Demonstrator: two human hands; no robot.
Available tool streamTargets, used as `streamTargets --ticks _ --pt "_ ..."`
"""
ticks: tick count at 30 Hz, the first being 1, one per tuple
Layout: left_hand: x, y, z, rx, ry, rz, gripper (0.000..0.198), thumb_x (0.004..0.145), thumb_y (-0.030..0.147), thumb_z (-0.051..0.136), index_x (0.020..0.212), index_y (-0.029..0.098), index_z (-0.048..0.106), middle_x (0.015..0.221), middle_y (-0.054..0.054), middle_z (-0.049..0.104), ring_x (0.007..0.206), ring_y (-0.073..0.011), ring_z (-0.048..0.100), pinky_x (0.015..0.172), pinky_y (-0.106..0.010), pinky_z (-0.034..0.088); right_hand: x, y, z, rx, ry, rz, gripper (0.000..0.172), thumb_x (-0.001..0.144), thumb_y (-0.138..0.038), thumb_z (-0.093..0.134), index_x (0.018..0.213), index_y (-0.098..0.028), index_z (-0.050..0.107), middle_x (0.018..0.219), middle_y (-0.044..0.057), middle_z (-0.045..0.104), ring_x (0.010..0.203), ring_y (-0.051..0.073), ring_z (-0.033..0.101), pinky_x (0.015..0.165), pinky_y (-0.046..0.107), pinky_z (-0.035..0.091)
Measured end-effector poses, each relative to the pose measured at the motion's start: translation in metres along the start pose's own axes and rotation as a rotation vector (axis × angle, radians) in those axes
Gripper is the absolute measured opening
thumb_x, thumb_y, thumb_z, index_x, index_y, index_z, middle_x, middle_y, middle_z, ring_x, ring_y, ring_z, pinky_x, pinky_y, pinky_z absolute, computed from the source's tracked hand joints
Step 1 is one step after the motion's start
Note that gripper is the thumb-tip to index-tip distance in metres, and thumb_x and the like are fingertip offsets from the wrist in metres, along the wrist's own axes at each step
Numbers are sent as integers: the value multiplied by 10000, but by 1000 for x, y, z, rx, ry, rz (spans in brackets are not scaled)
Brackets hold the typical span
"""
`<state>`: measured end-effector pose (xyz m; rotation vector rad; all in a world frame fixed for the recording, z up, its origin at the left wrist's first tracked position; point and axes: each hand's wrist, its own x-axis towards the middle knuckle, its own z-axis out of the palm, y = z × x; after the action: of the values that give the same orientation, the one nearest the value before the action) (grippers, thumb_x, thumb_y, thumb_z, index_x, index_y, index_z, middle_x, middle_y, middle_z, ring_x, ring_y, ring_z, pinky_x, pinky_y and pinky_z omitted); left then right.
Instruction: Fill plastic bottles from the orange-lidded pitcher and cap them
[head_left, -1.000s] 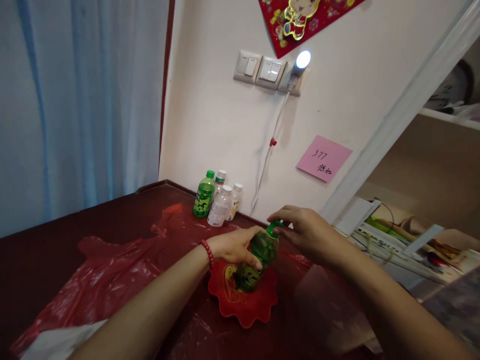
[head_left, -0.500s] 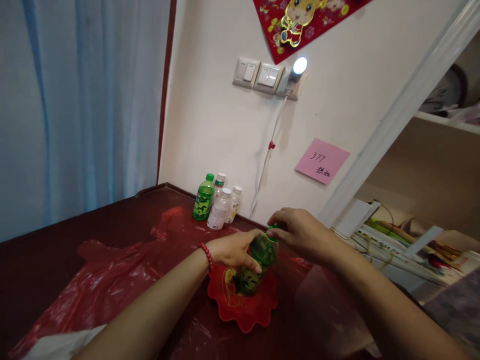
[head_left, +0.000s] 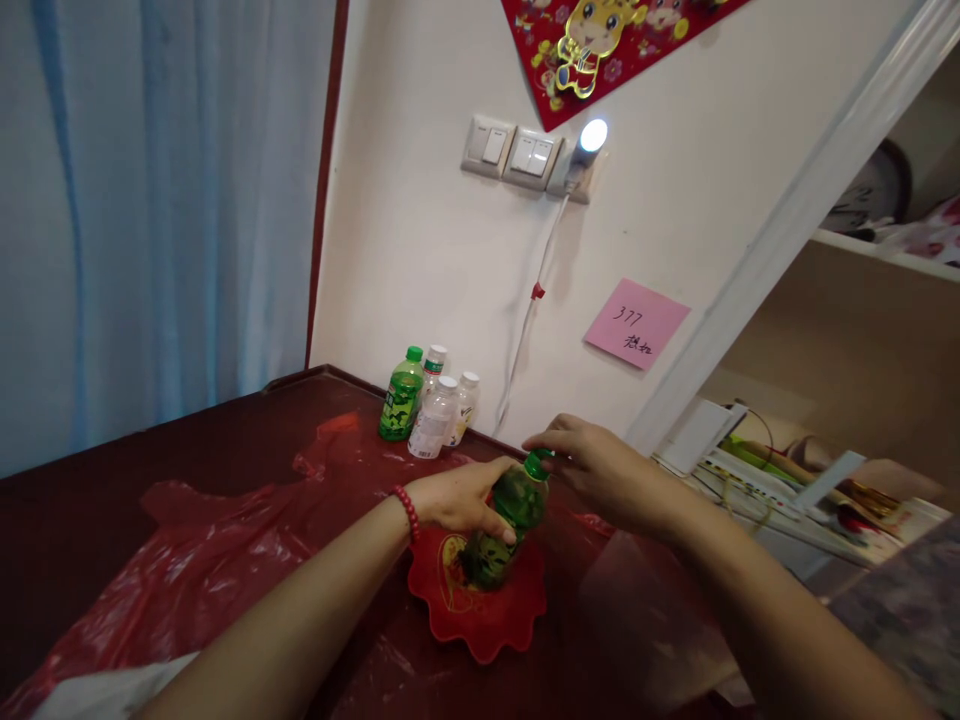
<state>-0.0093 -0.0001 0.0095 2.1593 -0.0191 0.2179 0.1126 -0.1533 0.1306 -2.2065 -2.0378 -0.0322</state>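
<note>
Right hand (head_left: 607, 470) had its fingers (head_left: 551, 441) pinched on the green cap (head_left: 537, 463), while the left hand (head_left: 461, 497) was wrapped round the tilted green bottle (head_left: 504, 520), whose base sat on the red scalloped dish (head_left: 480, 600), center frame on the tabletop (head_left: 90, 520). Looked like the cap-twisting step to me; next move would need a firm hold on the body. Couldn't tell if the cap was loose or tight. Bottle's label was a blur, and the left palm hid its near side.
</note>
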Motion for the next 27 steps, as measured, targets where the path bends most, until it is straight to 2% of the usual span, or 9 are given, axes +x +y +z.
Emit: streamTargets --ticks 3,8,10,12,13,16,19,24,27 --pt "0 2 0 -15 -11 -8 775 704 277 826 1378 218 448 1247 -82 654 1138 -279 620 984 -417 485 5 -5 7 -87 19 77 195 977 -223 545 955 -151 726 937 104 690 828 197 648 748 291 472" --pt "1 3 0 -34 -23 -10 747 718 272 816 1370 203 458 1263 -93 654 1155 -284 615 1006 -435 476 6 -9 12 -209 52 191 567 1034 -513 355 853 -107 706 810 188 678 760 319 657 656 399 446" --pt "1 2 0 -27 -18 -12 763 717 272 819 1379 205 446 1289 -100 641 1173 -289 607 1016 -444 472 2 -9 9 -189 51 176 520 1038 -495 358 1000 -119 715 920 176 684 829 305 664 693 391 462" --pt "1 1 0 -5 -3 -10 788 701 287 835 1379 214 441 1312 -104 627 1190 -295 597 1029 -450 463 -2 -7 6 -139 32 121 335 1026 -362 456 1233 -184 649 1078 124 673 902 234 662 753 330 475" --pt "1 1 0 2 3 -7 792 694 296 842 1374 216 444 1318 -106 622 1196 -296 592 1034 -449 460 -3 -6 5 -116 18 90 307 1005 -272 497 1282 -220 620 1123 94 664 921 194 658 774 288 472" --pt "0 1 0 -8 1 -9 780 695 294 839 1367 217 451 1300 -104 631 1187 -292 598 1029 -439 466 -4 -6 5 -96 -15 57 237 964 -142 515 1109 -212 689 1052 65 686 895 155 657 772 240 459" --pt "0 3 1 -18 -9 -32 808 700 268 826 1398 225 423 1305 -96 634 1193 -289 598 1038 -441 461 1 -7 10 -137 -2 107 202 996 -248 502 987 -154 680 911 105 712 827 214 670 704 295 459" --pt "0 4 0 -54 -15 -3 828 715 270 809 1430 213 396 1335 -110 619 1214 -293 589 1063 -453 445 8 -19 13 -227 19 162 242 1007 -333 495 983 -150 653 874 145 719 805 272 682 636 329 441" --pt "-1 0 -2 -29 -6 4 782 714 306 814 1395 219 439 1331 -105 618 1222 -302 582 1066 -458 440 -6 -34 5 -268 72 223 287 1022 -350 462 1171 -153 608 981 159 709 861 287 684 664 347 464"
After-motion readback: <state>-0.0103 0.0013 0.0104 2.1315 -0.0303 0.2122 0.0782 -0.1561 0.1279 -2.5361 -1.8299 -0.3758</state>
